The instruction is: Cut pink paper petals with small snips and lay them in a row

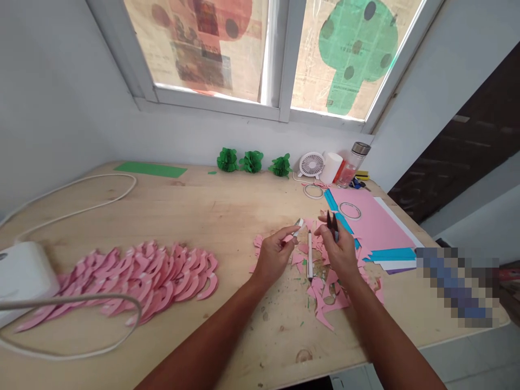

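Note:
In the head view my left hand point(275, 253) pinches a small pale strip point(299, 226), perhaps paper or tape; its exact kind is unclear. My right hand point(340, 250) is closed around a pair of scissors point(332, 223), whose dark blades point up and away from me. Between the hands a white pen point(310, 254) lies on the table, touching neither. Pink paper scraps point(325, 309) are scattered under and around both hands. To the left spreads a heap of curved pink paper pieces point(158, 276).
Pink sheets point(376, 219) lie at the right with a tape roll point(350, 210) on top. Another tape roll point(313, 191), a small fan point(311, 164) and a glass bottle point(353, 165) are behind. Green paper balls point(251, 161) line the wall. A white cable point(136, 319) loops at left.

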The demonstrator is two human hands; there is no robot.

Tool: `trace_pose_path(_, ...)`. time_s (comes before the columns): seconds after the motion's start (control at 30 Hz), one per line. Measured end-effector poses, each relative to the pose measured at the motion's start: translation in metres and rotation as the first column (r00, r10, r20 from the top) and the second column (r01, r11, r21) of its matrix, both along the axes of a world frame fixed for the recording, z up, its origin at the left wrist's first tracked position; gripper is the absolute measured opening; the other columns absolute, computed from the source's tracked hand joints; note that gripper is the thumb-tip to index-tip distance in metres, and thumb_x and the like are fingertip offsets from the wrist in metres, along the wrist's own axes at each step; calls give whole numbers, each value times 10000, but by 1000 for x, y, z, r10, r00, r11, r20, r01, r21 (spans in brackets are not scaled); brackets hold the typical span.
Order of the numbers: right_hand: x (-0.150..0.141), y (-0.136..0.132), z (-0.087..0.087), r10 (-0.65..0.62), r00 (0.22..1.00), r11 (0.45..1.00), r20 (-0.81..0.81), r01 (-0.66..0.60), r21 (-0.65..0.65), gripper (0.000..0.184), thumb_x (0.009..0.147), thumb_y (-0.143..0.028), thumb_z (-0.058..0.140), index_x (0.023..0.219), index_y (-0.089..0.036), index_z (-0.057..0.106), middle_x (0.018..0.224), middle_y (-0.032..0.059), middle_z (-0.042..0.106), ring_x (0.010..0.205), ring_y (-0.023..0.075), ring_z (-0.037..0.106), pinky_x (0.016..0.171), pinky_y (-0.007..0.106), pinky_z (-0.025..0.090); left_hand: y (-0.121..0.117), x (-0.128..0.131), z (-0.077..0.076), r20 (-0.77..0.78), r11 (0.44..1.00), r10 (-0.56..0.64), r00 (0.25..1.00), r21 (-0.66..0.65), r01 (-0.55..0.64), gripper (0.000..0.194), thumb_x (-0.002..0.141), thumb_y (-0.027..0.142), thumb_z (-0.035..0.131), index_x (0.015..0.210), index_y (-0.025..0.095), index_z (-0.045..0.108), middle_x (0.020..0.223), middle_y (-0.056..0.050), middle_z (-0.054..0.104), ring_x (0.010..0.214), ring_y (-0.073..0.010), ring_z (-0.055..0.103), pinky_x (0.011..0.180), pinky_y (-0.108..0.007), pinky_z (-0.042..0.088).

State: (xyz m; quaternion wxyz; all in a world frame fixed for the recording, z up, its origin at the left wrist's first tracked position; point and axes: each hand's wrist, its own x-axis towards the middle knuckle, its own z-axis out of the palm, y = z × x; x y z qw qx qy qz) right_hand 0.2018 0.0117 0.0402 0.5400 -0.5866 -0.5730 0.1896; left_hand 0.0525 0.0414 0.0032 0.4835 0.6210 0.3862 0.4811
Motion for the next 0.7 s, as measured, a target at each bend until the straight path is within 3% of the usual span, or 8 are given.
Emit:
trace_pose_path(0.23, 5, 3, -10, 205, 979, 969, 1, -203, -139, 478, 899, -510, 281, 941, -179, 623, 579, -5, 521, 533, 127, 468, 526, 243, 348, 3, 0, 0, 36, 999, 36, 999, -9, -36, 314, 741, 248, 560, 1028, 171, 660, 600, 26, 551, 434, -59, 366, 410, -185, 302)
trace_pose_path(0.47, 3, 3, -5, 211, 952, 962, 222, -162, -221, 422, 888, -472, 340, 865, -166, 629, 565, -18, 504, 569, 125, 483, 556, 234, 335, 4, -1, 2, 71, 999, 32, 997, 13, -33, 302, 735, 247, 574, 1009, 166, 669, 639, 3, 602, 500, -80, 468, 445, -181, 362)
trace_pose_path(0.7, 2, 4, -6, 179, 928, 970, 326, -110, -218, 382, 859, -469, 401, 750, -166, 607, 569, -25, 488, 548, 105, 437, 529, 222, 296, 4, -1, 0, 61, 1000, 9, 998, 28, -11, 284, 743, 264, 575, 986, 153, 669, 671, -1, 616, 446, -57, 404, 411, -179, 321)
